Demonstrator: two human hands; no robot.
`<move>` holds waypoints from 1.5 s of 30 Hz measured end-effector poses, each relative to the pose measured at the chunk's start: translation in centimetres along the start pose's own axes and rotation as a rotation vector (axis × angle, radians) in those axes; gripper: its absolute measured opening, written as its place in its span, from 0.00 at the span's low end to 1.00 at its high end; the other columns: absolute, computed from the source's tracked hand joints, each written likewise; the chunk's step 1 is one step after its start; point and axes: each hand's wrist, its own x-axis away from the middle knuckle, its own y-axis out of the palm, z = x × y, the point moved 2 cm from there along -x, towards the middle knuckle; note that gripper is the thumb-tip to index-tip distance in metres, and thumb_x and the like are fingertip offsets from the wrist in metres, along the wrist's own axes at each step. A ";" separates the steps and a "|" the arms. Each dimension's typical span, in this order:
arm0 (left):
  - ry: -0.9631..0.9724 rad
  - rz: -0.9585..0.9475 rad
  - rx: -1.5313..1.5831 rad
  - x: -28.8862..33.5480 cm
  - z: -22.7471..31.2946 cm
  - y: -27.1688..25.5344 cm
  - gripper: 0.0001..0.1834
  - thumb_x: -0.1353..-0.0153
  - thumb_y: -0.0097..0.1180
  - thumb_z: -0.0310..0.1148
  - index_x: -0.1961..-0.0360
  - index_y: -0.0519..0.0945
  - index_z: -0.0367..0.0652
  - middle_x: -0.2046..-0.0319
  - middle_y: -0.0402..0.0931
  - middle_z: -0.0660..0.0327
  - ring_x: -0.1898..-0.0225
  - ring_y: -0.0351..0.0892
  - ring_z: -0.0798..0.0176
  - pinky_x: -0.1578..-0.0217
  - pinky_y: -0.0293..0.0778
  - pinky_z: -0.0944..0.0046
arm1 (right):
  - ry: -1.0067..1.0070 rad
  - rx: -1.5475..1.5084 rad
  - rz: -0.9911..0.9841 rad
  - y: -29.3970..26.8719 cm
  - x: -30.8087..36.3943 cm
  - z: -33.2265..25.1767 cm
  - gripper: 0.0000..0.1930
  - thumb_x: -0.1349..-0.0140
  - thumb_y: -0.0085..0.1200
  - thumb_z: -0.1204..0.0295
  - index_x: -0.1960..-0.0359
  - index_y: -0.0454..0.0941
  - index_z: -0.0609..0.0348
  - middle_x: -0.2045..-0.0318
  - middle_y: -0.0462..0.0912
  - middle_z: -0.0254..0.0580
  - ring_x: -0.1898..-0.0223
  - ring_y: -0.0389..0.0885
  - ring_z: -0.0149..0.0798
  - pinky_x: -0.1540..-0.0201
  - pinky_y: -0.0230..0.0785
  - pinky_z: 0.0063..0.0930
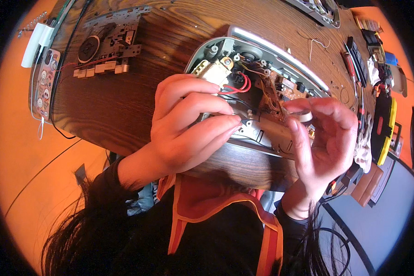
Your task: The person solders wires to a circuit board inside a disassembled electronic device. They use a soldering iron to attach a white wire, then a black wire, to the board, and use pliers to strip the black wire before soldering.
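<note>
The opened device housing, a grey shell with its internals exposed, lies on the dark wood-grain counter, close to the counter's near edge. Inside the housing, a brown circuit board sits at the centre, with red wires and black wires just to its left, beside a beige transformer block.

The left hand rests over the housing's left half, fingers curled and extended toward the board; the fingertips touch the black wires at the housing's lower rim. The right hand is at the housing's right half, thumb and forefinger pinched on a small round silvery part just beside the board.

Left of the housing, well apart from it, lies a removed grey mechanism plate with a black wheel. To the right of the housing are screwdrivers and a yellow-and-black tool.
</note>
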 end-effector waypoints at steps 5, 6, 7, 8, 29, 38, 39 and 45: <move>-0.005 0.001 0.007 0.0 -0.1 0.0 0.12 0.68 0.61 0.25 0.76 0.78 0.43 0.72 0.74 0.66 0.64 0.70 0.59 0.63 0.65 0.60 | 0.029 -0.259 0.110 -0.1 0.3 -0.3 0.11 0.48 0.50 0.87 0.65 0.62 0.66 0.70 0.75 0.54 0.66 0.78 0.42 0.64 0.75 0.31; -0.007 -0.003 0.004 0.0 0.0 0.0 0.12 0.68 0.61 0.25 0.76 0.78 0.43 0.72 0.74 0.66 0.64 0.70 0.59 0.63 0.65 0.60 | 0.030 -0.259 0.075 0.0 0.1 0.0 0.11 0.48 0.49 0.87 0.65 0.62 0.66 0.70 0.75 0.53 0.66 0.78 0.42 0.64 0.74 0.31; -0.009 -0.006 0.005 0.0 0.0 0.0 0.12 0.68 0.61 0.25 0.76 0.78 0.43 0.72 0.74 0.66 0.64 0.70 0.59 0.63 0.65 0.60 | -0.005 -0.267 0.050 0.0 -0.1 0.2 0.12 0.48 0.49 0.87 0.64 0.62 0.66 0.70 0.76 0.53 0.67 0.78 0.42 0.64 0.74 0.31; -0.013 -0.007 0.005 0.1 0.0 0.0 0.12 0.68 0.62 0.25 0.76 0.78 0.43 0.72 0.74 0.66 0.64 0.70 0.59 0.63 0.65 0.60 | -0.007 -0.129 -0.056 0.0 -0.4 0.3 0.12 0.48 0.49 0.88 0.65 0.62 0.66 0.69 0.75 0.52 0.67 0.78 0.41 0.63 0.74 0.30; -0.071 -0.021 -0.026 -0.5 1.0 -0.2 0.10 0.66 0.65 0.23 0.79 0.78 0.43 0.74 0.73 0.65 0.65 0.70 0.58 0.61 0.67 0.56 | -0.058 0.288 -0.264 3.3 -1.3 0.4 0.05 0.51 0.53 0.79 0.72 0.72 0.64 0.76 0.74 0.45 0.72 0.76 0.48 0.70 0.70 0.34; -0.175 -0.187 -0.106 -1.5 1.7 -0.5 0.10 0.64 0.62 0.22 0.76 0.77 0.40 0.67 0.71 0.61 0.59 0.68 0.54 0.59 0.64 0.59 | -0.033 0.248 -0.365 3.5 -1.2 0.2 0.12 0.51 0.47 0.79 0.62 0.66 0.62 0.76 0.76 0.48 0.66 0.78 0.44 0.63 0.68 0.33; -0.197 -0.217 -0.119 -1.7 1.6 -0.5 0.10 0.63 0.61 0.22 0.76 0.77 0.39 0.66 0.71 0.60 0.58 0.68 0.54 0.58 0.64 0.59 | 0.055 0.175 -0.354 2.9 -1.1 0.2 0.12 0.50 0.48 0.79 0.62 0.67 0.62 0.73 0.77 0.51 0.65 0.78 0.45 0.63 0.69 0.34; -0.190 -0.337 -0.173 -3.2 1.4 -0.2 0.08 0.62 0.61 0.22 0.78 0.75 0.37 0.66 0.70 0.59 0.59 0.68 0.54 0.60 0.65 0.59 | -0.026 0.258 -0.101 -0.5 0.2 -0.3 0.10 0.56 0.57 0.82 0.68 0.79 0.62 0.67 0.80 0.42 0.65 0.78 0.41 0.60 0.68 0.27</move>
